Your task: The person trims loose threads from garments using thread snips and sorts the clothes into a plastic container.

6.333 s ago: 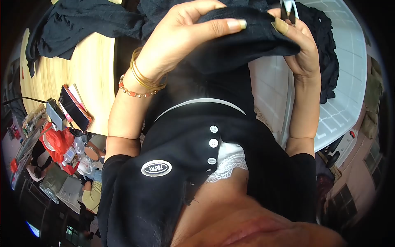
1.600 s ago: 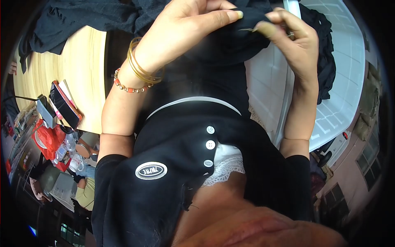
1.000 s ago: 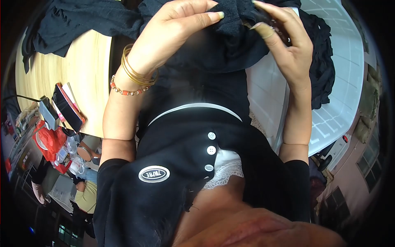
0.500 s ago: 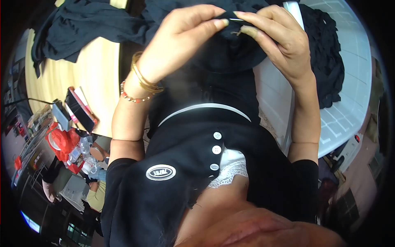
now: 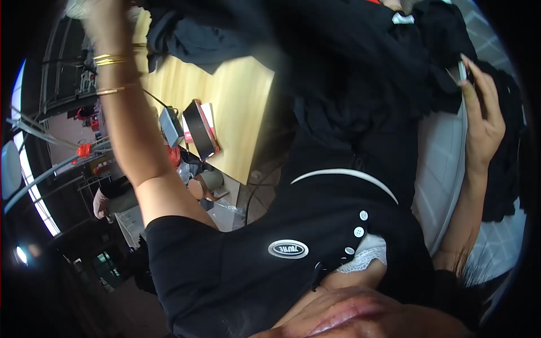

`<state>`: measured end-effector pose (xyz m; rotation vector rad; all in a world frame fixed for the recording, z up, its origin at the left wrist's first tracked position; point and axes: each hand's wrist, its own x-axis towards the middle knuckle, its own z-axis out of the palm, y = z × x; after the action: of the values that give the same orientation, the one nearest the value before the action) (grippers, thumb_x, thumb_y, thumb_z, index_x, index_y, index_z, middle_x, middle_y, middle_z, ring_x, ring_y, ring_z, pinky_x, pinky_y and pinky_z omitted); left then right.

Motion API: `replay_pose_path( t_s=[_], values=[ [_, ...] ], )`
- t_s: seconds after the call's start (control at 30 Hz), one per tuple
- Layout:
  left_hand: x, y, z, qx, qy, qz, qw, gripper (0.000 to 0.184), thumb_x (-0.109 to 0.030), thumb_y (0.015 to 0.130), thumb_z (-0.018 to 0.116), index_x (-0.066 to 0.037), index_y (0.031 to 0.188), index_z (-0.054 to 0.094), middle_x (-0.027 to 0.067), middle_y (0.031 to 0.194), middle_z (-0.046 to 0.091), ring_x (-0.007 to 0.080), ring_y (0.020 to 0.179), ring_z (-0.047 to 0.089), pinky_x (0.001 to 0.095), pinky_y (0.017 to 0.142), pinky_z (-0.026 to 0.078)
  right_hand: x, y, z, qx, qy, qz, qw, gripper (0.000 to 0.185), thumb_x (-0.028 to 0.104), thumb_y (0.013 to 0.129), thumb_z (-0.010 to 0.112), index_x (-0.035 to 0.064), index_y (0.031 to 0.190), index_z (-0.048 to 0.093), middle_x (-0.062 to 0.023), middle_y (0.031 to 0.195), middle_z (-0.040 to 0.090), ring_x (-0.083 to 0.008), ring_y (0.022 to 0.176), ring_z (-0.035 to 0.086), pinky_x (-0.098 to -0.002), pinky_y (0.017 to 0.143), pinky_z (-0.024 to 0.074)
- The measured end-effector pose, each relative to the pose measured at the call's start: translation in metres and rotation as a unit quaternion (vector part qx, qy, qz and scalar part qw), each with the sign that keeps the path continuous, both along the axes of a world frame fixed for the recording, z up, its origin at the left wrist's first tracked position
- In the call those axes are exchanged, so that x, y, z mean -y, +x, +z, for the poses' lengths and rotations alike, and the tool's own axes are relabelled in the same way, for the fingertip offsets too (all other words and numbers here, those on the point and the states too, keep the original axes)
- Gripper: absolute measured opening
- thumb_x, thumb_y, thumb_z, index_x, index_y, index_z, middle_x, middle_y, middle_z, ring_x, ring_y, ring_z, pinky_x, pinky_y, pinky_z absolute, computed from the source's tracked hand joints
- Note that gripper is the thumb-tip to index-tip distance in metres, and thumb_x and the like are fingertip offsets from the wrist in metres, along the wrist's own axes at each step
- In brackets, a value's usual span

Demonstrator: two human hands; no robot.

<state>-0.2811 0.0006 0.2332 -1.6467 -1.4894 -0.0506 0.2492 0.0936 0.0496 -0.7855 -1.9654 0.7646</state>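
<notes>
My left hand is raised at the top left, blurred and partly cut off; its fingers cannot be made out. Black cloth stretches beside it and spreads in dark folds over my lap. At the right, my right hand holds small metal snips between thumb and fingers, their tips beside the black cloth. A small white patch shows on the cloth at the top.
A wooden table on the left bears a dark phone-like case and a grey box. At right, a white tub holds more black cloth. A bit of skin, perhaps another person's, shows at the top edge.
My left hand has swung from the cloth up to the far left. My right hand has moved right and down. The black cloth has shifted and spread, and the view has turned.
</notes>
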Motion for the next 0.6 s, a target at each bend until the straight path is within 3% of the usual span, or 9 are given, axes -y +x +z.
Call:
replay_pose_path(
  t_s=[0.1,0.23,0.27,0.3,0.43,0.5,0.53,0.57,0.6],
  values=[
    [0.024,-0.075,0.038,0.109,0.083,0.153,0.979,0.030,-0.004,0.083,0.065,-0.009,0.113,0.070,0.0114,0.106,0.073,0.0300,0.099,0.069,0.0387,0.083,0.056,-0.007,0.008,-0.013,-0.055,-0.016,-0.021,0.998,0.032,0.006,0.097,0.067,-0.0002,0.129,0.068,-0.0085,0.123,0.068,-0.0164,0.114,0.064,-0.0276,0.101,0.0470],
    [0.053,-0.130,0.022,0.207,0.086,0.318,0.921,0.035,-0.005,0.085,0.067,-0.006,0.120,0.067,0.0121,0.112,0.071,0.0280,0.105,0.068,0.0373,0.088,0.054,-0.016,0.015,-0.022,-0.070,-0.073,-0.015,0.995,0.033,0.013,0.102,0.061,-0.0008,0.131,0.065,-0.0130,0.130,0.067,-0.0202,0.124,0.062,-0.0329,0.112,0.0440],
    [0.053,-0.133,0.012,0.215,0.085,0.318,0.920,0.037,-0.006,0.085,0.067,-0.006,0.121,0.066,0.0122,0.114,0.071,0.0275,0.107,0.067,0.0369,0.090,0.053,-0.016,0.011,-0.022,-0.070,-0.028,-0.022,0.997,0.033,0.013,0.102,0.061,-0.0021,0.132,0.065,-0.0129,0.125,0.069,-0.0150,0.112,0.066,-0.0261,0.098,0.0514],
    [0.048,-0.128,0.001,0.222,0.083,0.308,0.921,0.038,-0.006,0.085,0.068,-0.005,0.123,0.065,0.0124,0.115,0.070,0.0270,0.108,0.067,0.0366,0.091,0.053,-0.012,0.005,-0.019,-0.084,-0.038,-0.014,0.996,0.032,0.012,0.101,0.063,-0.0029,0.130,0.065,-0.0098,0.120,0.067,-0.0132,0.108,0.064,-0.0250,0.095,0.0497],
    [0.002,-0.044,-0.071,0.384,0.027,0.079,0.920,0.045,-0.007,0.086,0.070,-0.003,0.130,0.062,0.0130,0.122,0.069,0.0249,0.115,0.065,0.0352,0.096,0.050,0.001,-0.012,-0.004,-0.108,-0.066,0.000,0.992,0.029,0.006,0.096,0.069,-0.0049,0.123,0.067,-0.0008,0.104,0.059,-0.0082,0.095,0.058,-0.0218,0.086,0.0448],
    [-0.017,0.036,-0.128,0.609,-0.070,-0.062,0.788,0.048,-0.008,0.087,0.071,-0.002,0.134,0.060,0.0133,0.125,0.068,0.0239,0.118,0.064,0.0345,0.099,0.049,0.000,-0.011,-0.005,-0.086,-0.054,-0.009,0.995,0.029,0.005,0.096,0.069,-0.0046,0.122,0.067,-0.0012,0.103,0.059,-0.0088,0.094,0.059,-0.0222,0.086,0.0454],
    [-0.019,0.082,-0.158,0.624,-0.134,-0.105,0.763,0.050,-0.008,0.087,0.071,-0.002,0.135,0.059,0.0135,0.126,0.067,0.0234,0.119,0.064,0.0342,0.101,0.049,0.000,-0.009,-0.004,-0.074,-0.059,-0.014,0.995,0.028,0.005,0.095,0.070,-0.0047,0.121,0.068,-0.0012,0.103,0.060,-0.0092,0.096,0.059,-0.0224,0.087,0.0458],
    [-0.015,0.143,-0.188,0.454,-0.178,-0.127,0.864,0.023,-0.002,0.092,0.066,0.000,0.115,0.068,0.0117,0.118,0.068,0.0219,0.111,0.063,0.0322,0.092,0.049,-0.001,-0.010,-0.004,-0.073,-0.061,-0.015,0.995,0.027,0.005,0.095,0.070,-0.0046,0.121,0.068,-0.0014,0.103,0.061,-0.0094,0.096,0.060,-0.0226,0.088,0.0460],
    [-0.017,0.160,-0.216,0.378,-0.207,-0.187,0.883,0.031,-0.011,0.089,0.071,-0.004,0.120,0.066,0.0117,0.116,0.069,0.0259,0.108,0.064,0.0376,0.092,0.050,-0.002,-0.012,-0.004,-0.073,-0.063,-0.017,0.995,0.027,0.005,0.095,0.070,-0.0045,0.121,0.068,-0.0016,0.104,0.062,-0.0097,0.097,0.060,-0.0228,0.088,0.0462]
  ],
)
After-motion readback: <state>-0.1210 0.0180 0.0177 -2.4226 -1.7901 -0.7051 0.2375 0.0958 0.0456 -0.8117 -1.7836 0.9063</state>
